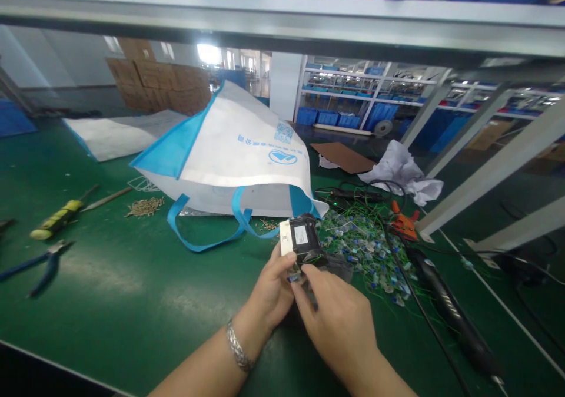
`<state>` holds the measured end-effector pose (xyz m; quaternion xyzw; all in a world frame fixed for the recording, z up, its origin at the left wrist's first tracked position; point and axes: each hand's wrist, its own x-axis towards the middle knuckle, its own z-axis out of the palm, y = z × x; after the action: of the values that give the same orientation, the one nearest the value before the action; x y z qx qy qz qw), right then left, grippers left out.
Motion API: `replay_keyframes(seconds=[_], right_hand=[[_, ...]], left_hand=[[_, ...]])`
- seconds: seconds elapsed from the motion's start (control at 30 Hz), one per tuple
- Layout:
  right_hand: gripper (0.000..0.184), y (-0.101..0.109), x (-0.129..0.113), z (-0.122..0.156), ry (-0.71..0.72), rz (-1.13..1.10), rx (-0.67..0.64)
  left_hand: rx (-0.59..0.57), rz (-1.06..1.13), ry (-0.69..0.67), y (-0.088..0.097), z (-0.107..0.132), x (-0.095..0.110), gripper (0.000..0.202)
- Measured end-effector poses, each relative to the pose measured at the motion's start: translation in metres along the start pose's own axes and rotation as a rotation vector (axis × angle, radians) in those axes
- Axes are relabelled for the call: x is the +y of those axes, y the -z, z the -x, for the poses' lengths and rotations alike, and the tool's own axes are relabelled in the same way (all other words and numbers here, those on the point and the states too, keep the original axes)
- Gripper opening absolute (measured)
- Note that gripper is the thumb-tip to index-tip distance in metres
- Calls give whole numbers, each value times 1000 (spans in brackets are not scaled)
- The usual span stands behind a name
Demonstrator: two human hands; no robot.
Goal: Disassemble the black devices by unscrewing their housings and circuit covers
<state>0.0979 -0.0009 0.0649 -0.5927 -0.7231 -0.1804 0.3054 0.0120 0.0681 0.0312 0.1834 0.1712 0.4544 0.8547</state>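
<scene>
A small boxy device (304, 238), black with a cream end and a white label, rests in my left hand (272, 288), whose thumb presses on the cream side. My right hand (338, 308) pinches at the device's near lower end, where a small blue part (292, 278) shows between the fingertips. Green wire runs along the black body. To the right of the hands spreads a heap of small blue and clear parts with green wires (371, 255). Just beyond the device lies a white and blue bag (247, 155), its mouth and blue handles facing me.
An electric screwdriver (454, 308) with a cable lies at right, near an orange tool (404, 223) and crumpled paper (404, 170). At left are pliers (48, 264), a yellow screwdriver (57, 219) and a pile of screws (145, 207). A shelf beam (282, 23) crosses overhead.
</scene>
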Motion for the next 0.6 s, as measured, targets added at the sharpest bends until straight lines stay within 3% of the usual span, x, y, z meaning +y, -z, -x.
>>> replay_keyframes(seconds=[0.1, 0.27, 0.4, 0.53, 0.6], right_hand=[[16, -16, -2, 0, -41, 86, -95], [19, -33, 4, 2, -48, -24, -93], [14, -32, 7, 5, -35, -106, -172], [16, -24, 0, 9, -230, -200, -369], [15, -20, -5, 11, -324, -204, -466]], left_hand=[[38, 9, -23, -2, -1, -1, 48], [30, 12, -3, 4, -1, 2, 50], [59, 99, 11, 10, -6, 5, 34], [234, 64, 21, 14, -13, 7, 28], [267, 19, -8, 15, -14, 7, 33]])
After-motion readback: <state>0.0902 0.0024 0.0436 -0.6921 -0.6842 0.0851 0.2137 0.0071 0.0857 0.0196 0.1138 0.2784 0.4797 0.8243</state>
